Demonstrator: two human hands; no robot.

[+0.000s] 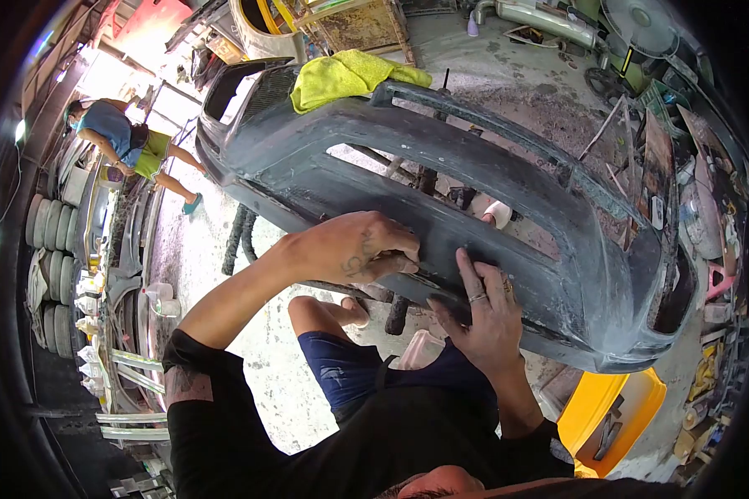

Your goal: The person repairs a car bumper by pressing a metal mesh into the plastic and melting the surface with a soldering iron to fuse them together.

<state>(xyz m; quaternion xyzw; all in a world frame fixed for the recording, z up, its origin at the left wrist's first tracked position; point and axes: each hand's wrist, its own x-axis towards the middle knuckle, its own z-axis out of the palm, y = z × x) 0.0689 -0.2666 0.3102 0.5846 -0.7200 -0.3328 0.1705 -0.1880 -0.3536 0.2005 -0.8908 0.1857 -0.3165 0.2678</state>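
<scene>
A dark grey car bumper (508, 179) with a dull, scuffed surface lies across the view in front of me, raised above the floor on a stand. My left hand (370, 249) is closed against its lower panel, fingers curled and thumb pressed in; whatever it may hold is hidden. My right hand (487, 303), with rings on its fingers, rests flat on the lower edge with fingers apart. A yellow-green cloth (349, 76) is draped over the bumper's upper edge.
A person (125, 137) in a blue top bends over at the left. Stacked tyres (54, 249) and parts line that side. A yellow container (612, 420) stands at lower right. A fan (639, 21) and exhaust pipe (549, 23) are at the back right.
</scene>
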